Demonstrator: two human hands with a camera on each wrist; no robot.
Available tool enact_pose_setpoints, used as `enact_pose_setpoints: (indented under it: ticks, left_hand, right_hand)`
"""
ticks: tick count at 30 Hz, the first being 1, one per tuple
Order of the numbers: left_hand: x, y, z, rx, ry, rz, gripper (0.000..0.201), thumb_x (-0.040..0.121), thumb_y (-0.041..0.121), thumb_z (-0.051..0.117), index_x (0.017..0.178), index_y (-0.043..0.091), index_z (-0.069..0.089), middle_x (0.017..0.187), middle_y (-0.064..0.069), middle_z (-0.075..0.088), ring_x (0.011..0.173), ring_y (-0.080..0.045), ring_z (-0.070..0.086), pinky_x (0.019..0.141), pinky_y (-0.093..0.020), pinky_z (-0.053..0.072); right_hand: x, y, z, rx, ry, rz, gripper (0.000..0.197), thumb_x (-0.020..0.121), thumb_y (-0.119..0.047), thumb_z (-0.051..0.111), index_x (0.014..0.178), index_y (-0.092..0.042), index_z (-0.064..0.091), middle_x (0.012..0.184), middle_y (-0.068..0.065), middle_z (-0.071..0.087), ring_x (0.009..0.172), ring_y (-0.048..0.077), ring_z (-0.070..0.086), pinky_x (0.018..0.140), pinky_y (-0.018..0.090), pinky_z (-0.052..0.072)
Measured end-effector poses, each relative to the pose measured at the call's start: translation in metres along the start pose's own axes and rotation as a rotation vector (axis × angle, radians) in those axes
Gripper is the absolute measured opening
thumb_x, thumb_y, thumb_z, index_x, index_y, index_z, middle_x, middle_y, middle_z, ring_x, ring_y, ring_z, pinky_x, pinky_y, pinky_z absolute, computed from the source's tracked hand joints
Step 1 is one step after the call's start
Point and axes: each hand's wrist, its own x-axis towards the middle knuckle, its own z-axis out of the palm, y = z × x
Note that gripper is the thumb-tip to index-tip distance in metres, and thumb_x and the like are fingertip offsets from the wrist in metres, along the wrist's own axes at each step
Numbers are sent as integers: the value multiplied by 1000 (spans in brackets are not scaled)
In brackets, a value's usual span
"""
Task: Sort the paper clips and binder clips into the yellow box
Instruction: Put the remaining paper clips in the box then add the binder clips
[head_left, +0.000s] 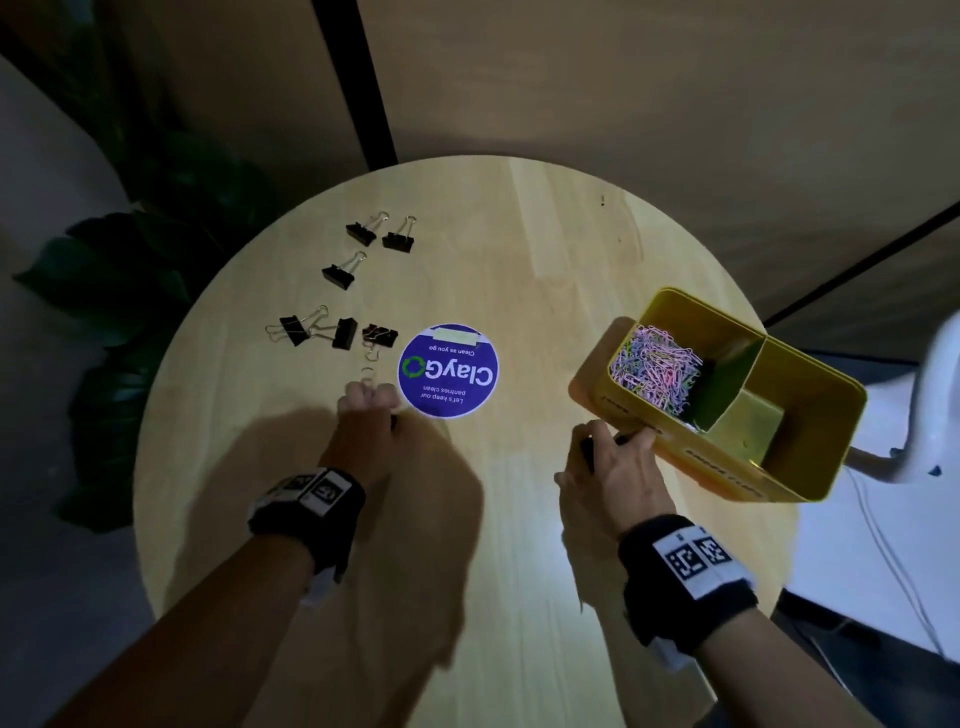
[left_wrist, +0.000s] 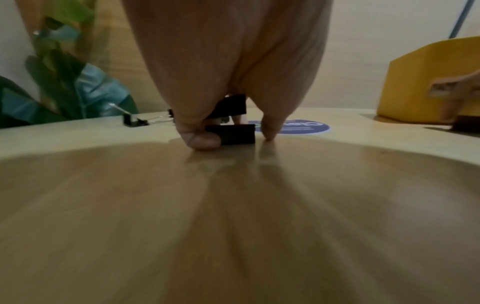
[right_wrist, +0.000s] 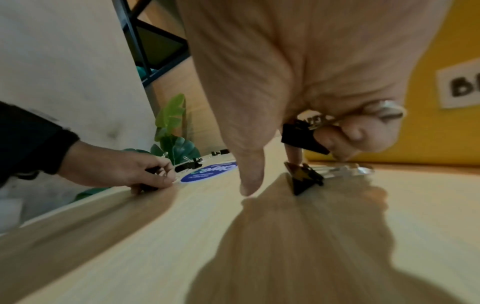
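The head camera looked steeply down from above onto the round bench (head_left: 519, 249), taking in both forearms and the yellow box (head_left: 810, 415) at the right. The left wrist camera sat low, just above the bench top, and faced forward along the left hand (left_wrist: 228, 67), very close to it. The right wrist camera sat equally low and tilted, looking along the right hand (right_wrist: 311, 67) towards the box wall. All three views shared the blue round sticker (head_left: 448, 370) and the bench top.
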Motion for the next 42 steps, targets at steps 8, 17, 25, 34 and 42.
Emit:
enact_pose_setpoints:
  ticks: [8, 17, 25, 34, 42]
  left_hand:
    - [-38, 82, 29, -128, -209, 221, 17, 62, 7, 61, 77, 12, 56, 84, -9, 54, 82, -27, 50, 69, -32, 45]
    - [-38, 159, -16, -671, -199, 135, 26, 73, 0, 55, 71, 24, 43, 67, 2, 49, 62, -12, 45, 62, -31, 40]
    - [-39, 296, -8, -791, -487, 290, 33, 85, 3, 57, 77, 33, 46, 90, -1, 56, 82, -24, 68, 67, -51, 56]
    - [-35, 336, 25, -307, -548, 340, 54, 84, 18, 63, 131, 28, 40, 124, -8, 57, 110, -24, 57, 90, -32, 48]
    - [-25, 274, -9, -526, -405, 302, 17, 90, 5, 51, 91, 17, 63, 94, -4, 68, 88, -19, 66, 84, -34, 55]
  right_hand:
    - [-4, -1, -5, 62, -33, -130, 22, 94, -20, 46, 111, -7, 50, 100, 17, 57, 80, 31, 58, 67, 31, 40]
    - [-48, 18, -63, 763, 261, -9, 8, 84, -23, 58, 86, -16, 61, 74, 3, 64, 66, 15, 56, 55, 22, 41]
    - [-36, 110, -116, 1123, 587, 383, 18, 85, -32, 52, 83, -20, 65, 79, 1, 66, 79, 22, 60, 75, 35, 47]
    - [-18, 135, -115, 868, 318, 338, 42, 89, -25, 59, 130, -17, 52, 126, 9, 61, 117, 27, 57, 105, 41, 43]
    - [-30, 123, -85, 794, 460, 366, 67, 82, 3, 53, 143, -16, 33, 140, 16, 45, 132, 33, 40, 112, 45, 30]
